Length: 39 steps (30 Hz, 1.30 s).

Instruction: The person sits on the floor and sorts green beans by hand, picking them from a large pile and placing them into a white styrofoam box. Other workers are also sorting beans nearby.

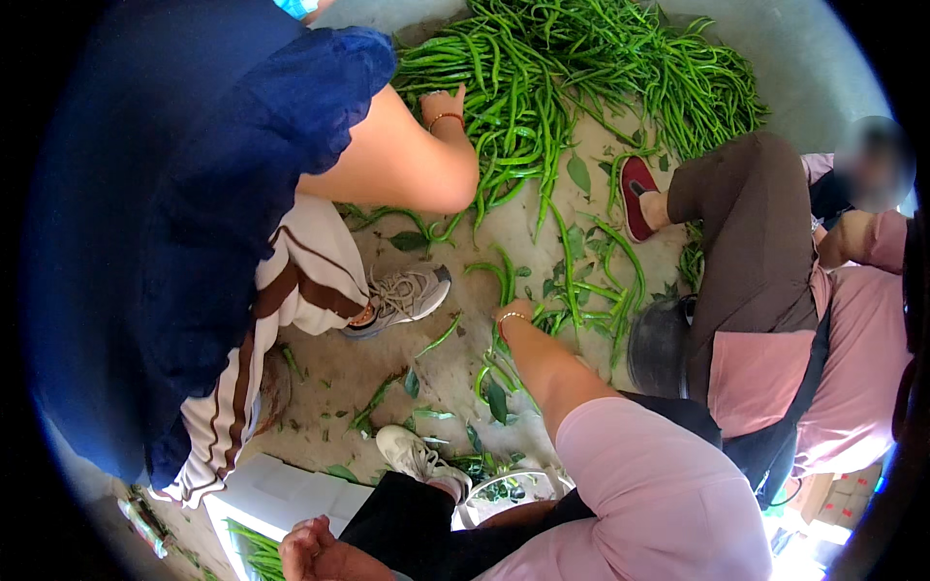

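My right hand (514, 311), with a beaded bracelet at the wrist, reaches down to loose long green chili peppers (501, 279) on the concrete floor (465, 363). Its fingers are hidden, so I cannot tell if they grip a pepper. At the bottom left, my left hand (320, 553) has its fingers curled beside a white box (280, 494) with green peppers (254, 548) inside. Whether anything lies within that hand is not visible. Farther off spreads a large heap of green chili peppers (567, 65).
At left, a co-worker in navy (196, 167) has a hand (442, 105) at the heap. Another person in brown trousers (741, 232) sits at right by a dark bucket-like container (657, 345). A white-rimmed basket (523, 476) stands near my shoe (421, 454). Leaves (497, 401) litter the floor.
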Tool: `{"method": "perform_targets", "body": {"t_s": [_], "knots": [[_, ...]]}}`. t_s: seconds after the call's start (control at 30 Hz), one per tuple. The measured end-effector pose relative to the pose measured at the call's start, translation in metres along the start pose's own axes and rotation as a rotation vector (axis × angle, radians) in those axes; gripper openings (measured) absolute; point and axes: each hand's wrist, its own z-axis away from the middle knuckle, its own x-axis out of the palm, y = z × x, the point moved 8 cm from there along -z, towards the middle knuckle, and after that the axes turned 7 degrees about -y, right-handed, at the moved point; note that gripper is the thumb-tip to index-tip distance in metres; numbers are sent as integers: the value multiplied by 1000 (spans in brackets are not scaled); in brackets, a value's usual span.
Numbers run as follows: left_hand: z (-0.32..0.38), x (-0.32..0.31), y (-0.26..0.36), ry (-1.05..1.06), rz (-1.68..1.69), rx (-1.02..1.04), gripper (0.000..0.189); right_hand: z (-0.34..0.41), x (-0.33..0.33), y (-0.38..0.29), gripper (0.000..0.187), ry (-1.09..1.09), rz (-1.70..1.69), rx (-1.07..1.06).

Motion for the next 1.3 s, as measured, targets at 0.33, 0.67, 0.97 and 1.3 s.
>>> {"method": "perform_targets", "body": {"t_s": [0.33,0.67,0.97,1.3], "knots": [[11,-4,-4,93,45,-128,37,27,3,28,26,-98,-745,-260],[29,36,-41,-249,-5,-475,45,310,-83,15,37,15,-486,-927],[65,19,64,-310,730,-430,36,536,-101,39,53,-529,185,-1535],[113,-80,133,-74,1169,-183,41,605,-64,91,24,-1428,145,-1191]]}}
